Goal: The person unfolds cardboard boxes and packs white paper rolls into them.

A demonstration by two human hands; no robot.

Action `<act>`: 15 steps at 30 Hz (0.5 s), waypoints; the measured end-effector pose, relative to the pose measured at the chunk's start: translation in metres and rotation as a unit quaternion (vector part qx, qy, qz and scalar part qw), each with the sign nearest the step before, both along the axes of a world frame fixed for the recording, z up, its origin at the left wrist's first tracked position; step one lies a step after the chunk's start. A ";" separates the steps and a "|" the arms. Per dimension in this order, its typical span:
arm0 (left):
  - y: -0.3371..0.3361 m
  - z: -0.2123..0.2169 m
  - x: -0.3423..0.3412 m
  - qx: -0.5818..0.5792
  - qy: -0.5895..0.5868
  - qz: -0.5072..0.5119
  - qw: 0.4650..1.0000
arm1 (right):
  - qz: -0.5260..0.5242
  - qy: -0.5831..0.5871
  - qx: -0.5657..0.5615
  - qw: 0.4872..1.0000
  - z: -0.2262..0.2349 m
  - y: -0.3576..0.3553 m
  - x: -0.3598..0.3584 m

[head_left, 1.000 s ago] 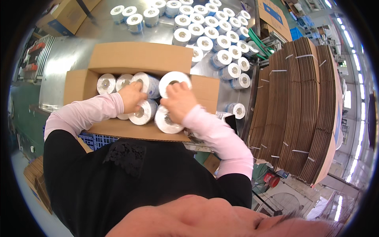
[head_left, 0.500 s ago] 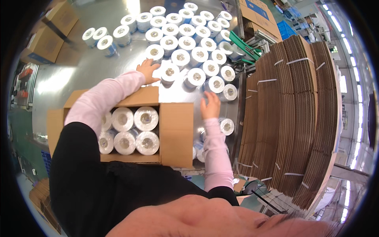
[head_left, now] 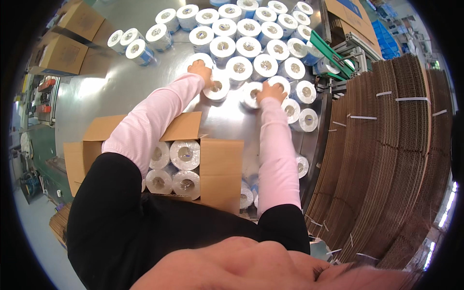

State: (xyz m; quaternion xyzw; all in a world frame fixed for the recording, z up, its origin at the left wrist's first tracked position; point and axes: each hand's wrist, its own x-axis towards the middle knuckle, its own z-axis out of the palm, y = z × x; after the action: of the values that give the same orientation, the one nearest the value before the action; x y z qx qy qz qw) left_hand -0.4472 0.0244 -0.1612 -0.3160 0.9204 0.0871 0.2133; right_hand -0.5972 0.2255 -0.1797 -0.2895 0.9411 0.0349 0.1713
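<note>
Rolls: white wrapped rolls (head_left: 239, 67) are standing packed together on the steel tabletop (head_left: 121, 89), beyond the open carton (head_left: 220, 169).
Left hand (head_left: 202, 72): grip is closing over one roll (head_left: 215, 87).
Right hand (head_left: 271, 91): grip is clamping another roll (head_left: 251, 94).
Risk: neighbouring rolls are touching, so lifting could likely be tipping them.

A packing workshop, probably in a factory: dozens of white wrapped rolls (head_left: 239, 67) crowd a shiny steel table (head_left: 121, 87), beside bundled stacks of flattened brown corrugated cardboard (head_left: 386, 159) and open brown cardboard cartons (head_left: 220, 171).
</note>
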 end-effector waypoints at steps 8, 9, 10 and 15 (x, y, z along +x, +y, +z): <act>-0.043 0.026 0.050 0.214 0.128 0.095 0.964 | 0.153 -0.035 -0.050 0.986 -0.040 0.098 0.172; -0.057 0.033 0.062 0.267 0.202 0.138 0.932 | 0.029 -0.076 -0.081 0.993 -0.045 0.100 0.170; -0.068 0.040 0.074 0.325 0.315 0.186 0.872 | -0.105 -0.114 -0.110 0.982 -0.049 0.102 0.160; -0.070 0.157 0.179 0.699 0.416 0.124 0.568 | -0.190 -0.168 -0.531 0.808 0.015 0.116 0.077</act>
State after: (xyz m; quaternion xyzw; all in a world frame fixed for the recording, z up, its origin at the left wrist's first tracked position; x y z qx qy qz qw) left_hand -0.2678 -0.0454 -0.0045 -0.1087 0.5113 0.8510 -0.0517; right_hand -0.5199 0.3416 -0.1652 -0.1523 0.8055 -0.5527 0.1499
